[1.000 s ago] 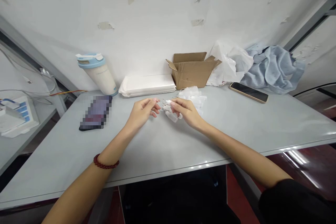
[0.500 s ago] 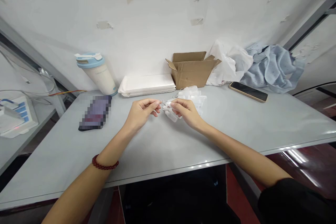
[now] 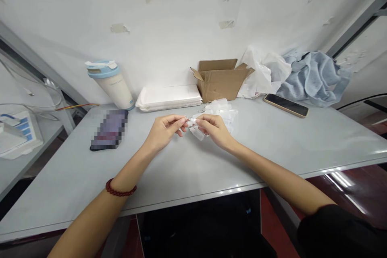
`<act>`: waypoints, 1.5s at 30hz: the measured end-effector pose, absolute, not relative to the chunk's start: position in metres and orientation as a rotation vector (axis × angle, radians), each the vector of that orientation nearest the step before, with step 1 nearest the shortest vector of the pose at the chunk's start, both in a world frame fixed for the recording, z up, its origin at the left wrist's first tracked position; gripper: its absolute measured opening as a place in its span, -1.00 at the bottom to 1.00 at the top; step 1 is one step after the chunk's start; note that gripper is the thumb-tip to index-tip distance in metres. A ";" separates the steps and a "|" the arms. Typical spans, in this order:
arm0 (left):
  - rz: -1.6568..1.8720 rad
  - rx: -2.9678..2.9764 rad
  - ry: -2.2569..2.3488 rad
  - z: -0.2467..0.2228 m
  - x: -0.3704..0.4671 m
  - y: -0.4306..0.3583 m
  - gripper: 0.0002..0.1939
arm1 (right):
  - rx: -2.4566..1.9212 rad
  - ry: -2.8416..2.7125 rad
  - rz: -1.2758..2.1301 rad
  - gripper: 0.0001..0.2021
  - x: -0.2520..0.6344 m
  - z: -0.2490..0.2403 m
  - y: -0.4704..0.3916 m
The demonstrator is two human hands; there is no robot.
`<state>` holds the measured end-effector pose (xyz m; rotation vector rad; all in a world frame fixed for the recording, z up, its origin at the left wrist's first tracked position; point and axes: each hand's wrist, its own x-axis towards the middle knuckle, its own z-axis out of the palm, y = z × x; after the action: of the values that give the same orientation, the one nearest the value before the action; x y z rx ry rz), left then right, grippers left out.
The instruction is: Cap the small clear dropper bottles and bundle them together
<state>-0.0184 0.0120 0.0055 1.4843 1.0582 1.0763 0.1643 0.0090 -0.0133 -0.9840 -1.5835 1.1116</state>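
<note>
Several small translucent white pieces with thin wires (image 3: 222, 109) lie in a loose pile near the middle of the grey table, partly behind my right hand. My left hand (image 3: 165, 131) pinches the end of a thin wire between thumb and forefinger, left of the pile. Close beside it, my right hand (image 3: 214, 128) pinches a small white piece at the other side of the wire. The fingertips of both hands are a short gap apart, just above the table. Fine detail of the wire between them is too small to make out.
Along the wall stand a blue-lidded cup (image 3: 110, 84), a stack of white sheets (image 3: 169, 97), an open cardboard box (image 3: 220, 84), a white plastic bag (image 3: 263, 70) and a blue cloth (image 3: 317, 76). A phone (image 3: 286, 105) lies right; a blurred dark item (image 3: 110, 130) lies left on the table (image 3: 193, 177).
My left hand has moved slightly to the right, closer to my right hand. My right hand has hardly moved, and the pile looks the same.
</note>
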 end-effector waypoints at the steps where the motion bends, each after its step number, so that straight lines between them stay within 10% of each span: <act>1: 1.072 1.491 1.061 0.006 -0.019 0.012 -0.71 | -0.984 -1.583 1.109 -0.74 0.164 -0.013 0.009; 45: 0.690 2.179 1.078 0.009 -0.025 0.007 -0.77 | -1.124 -1.947 0.940 -0.79 0.168 -0.014 0.008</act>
<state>-0.0254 0.0067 0.0086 2.1793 1.0779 0.6901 0.1683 0.0080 -0.0140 -1.1244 -1.9474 0.9402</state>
